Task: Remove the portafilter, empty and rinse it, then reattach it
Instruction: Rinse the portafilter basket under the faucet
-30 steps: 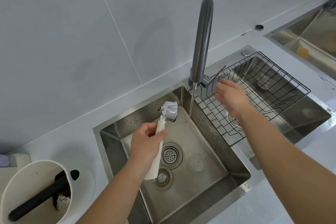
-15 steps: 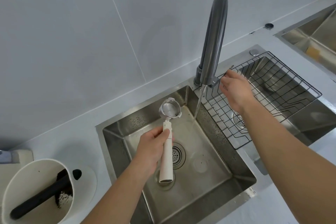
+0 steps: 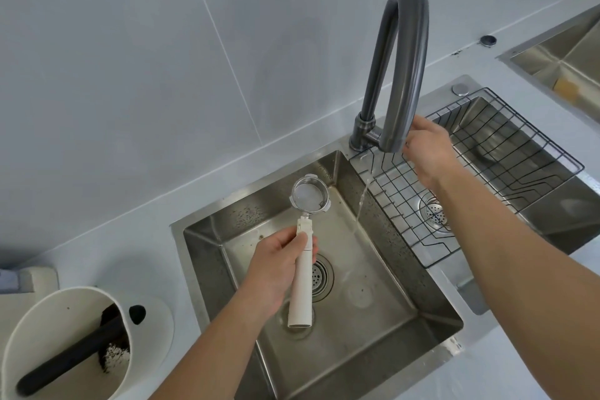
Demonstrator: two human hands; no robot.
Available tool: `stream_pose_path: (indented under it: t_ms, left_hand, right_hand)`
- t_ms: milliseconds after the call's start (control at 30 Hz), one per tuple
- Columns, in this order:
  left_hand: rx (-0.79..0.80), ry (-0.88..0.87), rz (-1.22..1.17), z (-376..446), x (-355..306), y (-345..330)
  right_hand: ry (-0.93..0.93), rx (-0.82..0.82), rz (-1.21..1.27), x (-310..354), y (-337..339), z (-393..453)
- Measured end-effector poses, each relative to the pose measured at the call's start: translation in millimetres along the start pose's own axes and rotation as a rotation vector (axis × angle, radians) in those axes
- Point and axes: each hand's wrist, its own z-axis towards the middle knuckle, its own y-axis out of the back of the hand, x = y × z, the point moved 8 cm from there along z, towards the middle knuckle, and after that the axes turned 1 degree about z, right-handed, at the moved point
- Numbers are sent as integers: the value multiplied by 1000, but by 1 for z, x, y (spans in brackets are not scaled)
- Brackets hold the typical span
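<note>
My left hand point(image 3: 276, 273) grips the white handle of the portafilter point(image 3: 305, 256) over the steel sink point(image 3: 207, 247). Its metal basket point(image 3: 309, 195) faces up, looks free of grounds, and sits left of the thin water stream point(image 3: 361, 201). That stream falls from the dark grey faucet point(image 3: 399, 65) onto the sink floor without touching the basket. Behind the spout, my right hand point(image 3: 428, 149) rests at the faucet's base, its fingers partly hidden, so whether they hold the lever is unclear.
A white knock box point(image 3: 65, 344) with a black bar and coffee grounds stands at the lower left on the counter. A black wire rack point(image 3: 506, 156) sits in the right basin. A second steel sink point(image 3: 565, 58) is at the far right. Tiled wall behind.
The portafilter turned from basket-down to basket-up and upright in my left hand. My right hand moved from above the rack to the faucet base. The view shifted closer.
</note>
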Motion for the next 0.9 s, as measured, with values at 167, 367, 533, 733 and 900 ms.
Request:
stream_pose_path:
  t_ms: [167, 367, 533, 733, 900]
  left_hand:
    - [1, 5, -15, 0, 1, 3]
    - [12, 6, -44, -4, 0, 3]
    - [12, 7, -80, -11, 1, 7]
    - [-32, -2, -112, -25, -2, 19]
    - [-40, -13, -154, -40, 2, 27]
  right_hand:
    - [21, -2, -28, 2, -1, -2]
    - [14, 5, -22, 1, -1, -2]
    - [-1, 10, -13, 0, -6, -7]
    - [-6, 37, 13, -4, -8, -15]
    - [3, 65, 43, -13, -10, -37]
